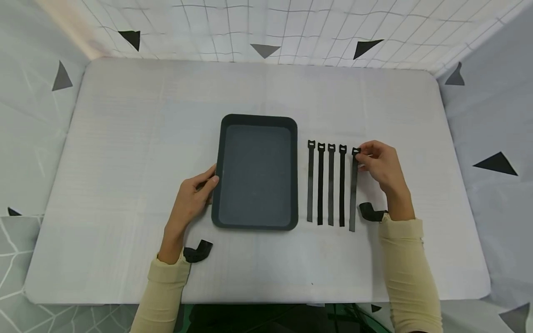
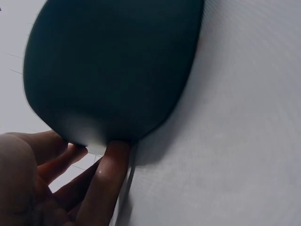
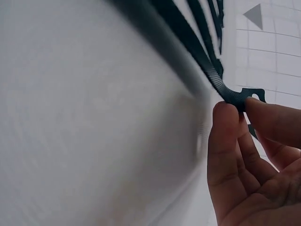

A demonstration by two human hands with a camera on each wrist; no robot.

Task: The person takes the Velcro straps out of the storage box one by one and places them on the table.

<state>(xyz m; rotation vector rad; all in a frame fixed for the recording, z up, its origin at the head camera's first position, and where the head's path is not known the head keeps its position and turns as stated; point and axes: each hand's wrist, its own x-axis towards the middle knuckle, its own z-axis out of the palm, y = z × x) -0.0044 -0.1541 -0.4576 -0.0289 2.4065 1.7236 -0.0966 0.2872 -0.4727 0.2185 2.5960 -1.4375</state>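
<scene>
A dark grey rectangular tray (image 1: 255, 227) lies on the white table. My left hand (image 1: 191, 196) holds it by its left edge, thumb at the rim; in the left wrist view the fingertips (image 2: 117, 150) meet the tray's dark side. To the tray's right, several black hook-and-loop cable ties (image 1: 331, 185) lie in a row, slotted heads toward the back. My right hand (image 1: 381, 164) pinches the rightmost cable tie (image 1: 353, 194) just below its slotted head, between thumb and fingertips. The right wrist view shows this head end bent up, with its strip trailing away.
White table (image 1: 125, 138) surface surrounds the tray and cable ties. Black wrist mounts (image 1: 198, 251) sit at both wrists, the right mount (image 1: 372, 212) close to the held cable tie. A white gridded sheet (image 1: 291, 32) with dark triangles hangs behind the table.
</scene>
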